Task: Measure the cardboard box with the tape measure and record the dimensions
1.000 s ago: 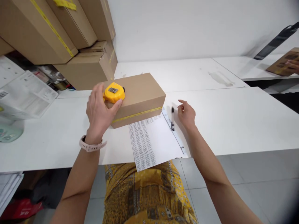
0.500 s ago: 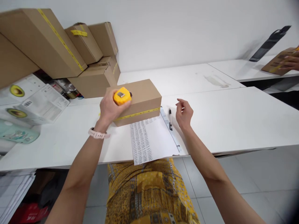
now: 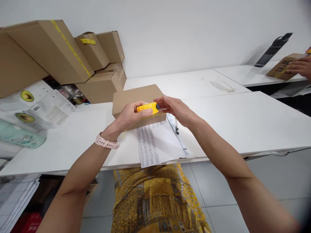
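Observation:
My left hand [image 3: 128,116] is closed around a yellow tape measure [image 3: 148,109], holding it on edge above a cardboard box. The black end tab of the tape points right, towards my right hand [image 3: 176,110]. The fingers of that hand are apart and bent around the tab; whether they touch it I cannot tell. Beneath both hands sits the closed cardboard box [image 3: 136,94], with yellow tape along its front side, partly covered by my hands. A printed sheet [image 3: 167,142] lies in front of the box, and a pen [image 3: 177,130] rests on its right edge, half hidden.
Cardboard boxes [image 3: 102,81] are stacked at the back left, beside white cartons with avocado pictures [image 3: 46,106] and a mint bottle [image 3: 21,136]. On the far right, a co-worker's hand [image 3: 300,67] is at a small box [image 3: 283,66] near a dark bottle [image 3: 273,50].
My left hand has moved right and turned the tape measure on edge. My right hand has come left from beside the pen to the tape's end. The view has shifted slightly.

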